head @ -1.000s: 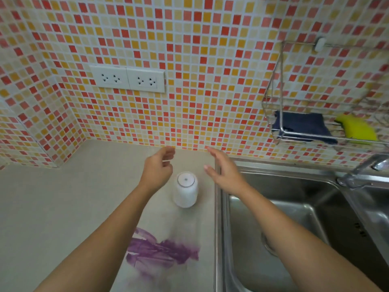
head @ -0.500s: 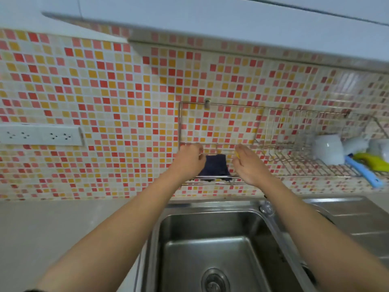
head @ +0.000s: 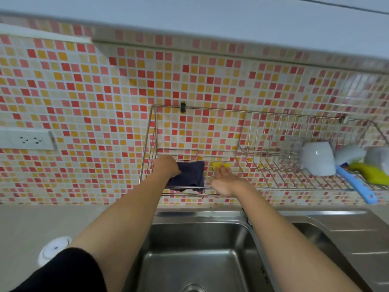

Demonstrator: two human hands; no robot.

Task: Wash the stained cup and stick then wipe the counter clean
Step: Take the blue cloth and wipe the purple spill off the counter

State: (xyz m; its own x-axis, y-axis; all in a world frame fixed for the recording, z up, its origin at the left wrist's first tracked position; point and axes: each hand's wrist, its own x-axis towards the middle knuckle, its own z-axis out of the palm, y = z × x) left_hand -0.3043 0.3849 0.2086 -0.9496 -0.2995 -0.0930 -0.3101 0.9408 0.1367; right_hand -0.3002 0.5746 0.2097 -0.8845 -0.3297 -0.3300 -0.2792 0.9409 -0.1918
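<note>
At the far left a white socket plate (head: 27, 140) sits on the tiled wall (head: 84, 91), above the pale surface (head: 25, 224). The white cup (head: 55, 248) stands on that surface at the lower left, one round end facing up at me. Its right side is hidden behind my left forearm and black sleeve (head: 69, 270).

My left hand (head: 167, 167) is up in the left end of the wire rack (head: 147, 144) that hangs on the wall. Its back is toward me and its fingers are curled onto the left edge of the dark blue cloth (head: 190, 174) lying in the rack. Just beside the cloth, my right hand (head: 224, 182) is spread with the palm turned up, its straight fingertips touching the yellow sponge (head: 221, 165) without closing round it.

The steel sink (head: 200, 249) lies below both arms. Farther right in the rack a white mug (head: 319, 158) lies tipped on its side, and next to it a blue handle (head: 355, 186) slants down past the rack's front edge.
</note>
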